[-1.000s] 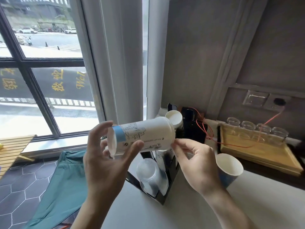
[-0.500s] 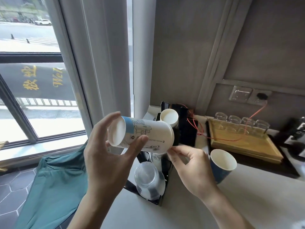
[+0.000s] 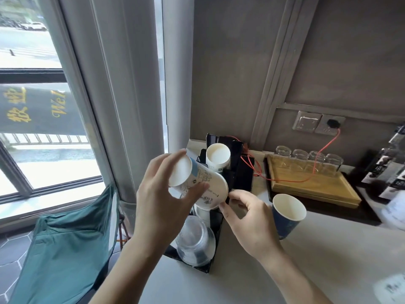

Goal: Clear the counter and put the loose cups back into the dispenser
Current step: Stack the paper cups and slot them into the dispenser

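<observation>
My left hand (image 3: pixel 162 207) grips a stack of white paper cups (image 3: pixel 203 183) with blue line drawings, bottom end toward me and mouth tilted down over the black cup dispenser (image 3: pixel 238 176). My right hand (image 3: pixel 247 218) pinches the stack's rim at its lower right edge. A second white cup stack (image 3: pixel 217 157) stands bottom-up in the dispenser's rear slot. Clear plastic cups (image 3: pixel 195 238) lie in its front slot. A loose blue paper cup (image 3: pixel 287 213) stands upright on the white counter (image 3: pixel 328 260), just right of my right hand.
A wooden tray (image 3: pixel 311 185) holding several upturned glasses sits at the back, with a red cable (image 3: pixel 324 154) running to a wall socket. A dark machine (image 3: pixel 385 172) stands at far right. A teal chair (image 3: pixel 65 244) stands by the window at left.
The cup stack has tipped from nearly level to mouth-down over the dispenser. My right hand stays at its rim. The view has shifted right.
</observation>
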